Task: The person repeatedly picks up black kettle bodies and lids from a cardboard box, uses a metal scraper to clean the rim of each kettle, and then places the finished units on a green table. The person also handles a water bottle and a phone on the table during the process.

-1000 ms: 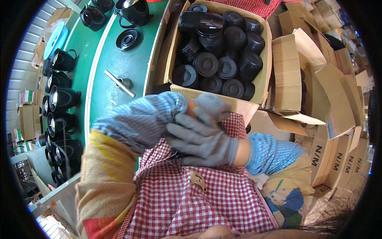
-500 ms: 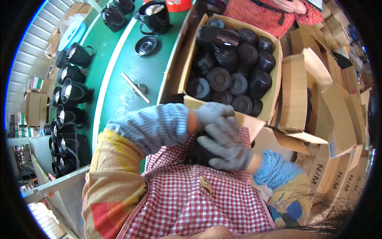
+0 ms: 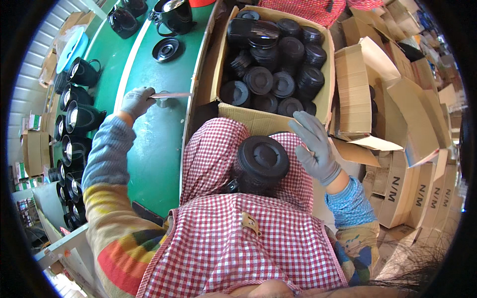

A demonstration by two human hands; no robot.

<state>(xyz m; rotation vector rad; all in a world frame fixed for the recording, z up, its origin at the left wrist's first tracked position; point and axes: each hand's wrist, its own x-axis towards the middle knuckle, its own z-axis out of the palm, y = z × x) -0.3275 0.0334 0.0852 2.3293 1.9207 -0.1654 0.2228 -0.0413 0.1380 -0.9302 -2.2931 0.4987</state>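
Observation:
On my lap, between my knees, sits a black pot with a round ridged top facing up. Away to the left, over the green bench, my left hand is closed around one end of a narrow flat bar. A short round piece shows beneath the bar. Just right of the pot my right hand is held up, fingers spread, touching nothing that I can see. Both hands wear grey gloves.
A carton packed with black ridged round parts stands ahead of my knees. Farther along the bench are a loose black lid and a black jug. Several jugs line its left edge. Opened cardboard boxes stand at right.
My hands have parted from over the pot. The left reached out to the bar and took its end; the bar has turned. The right moved rightward and opened, uncovering the pot.

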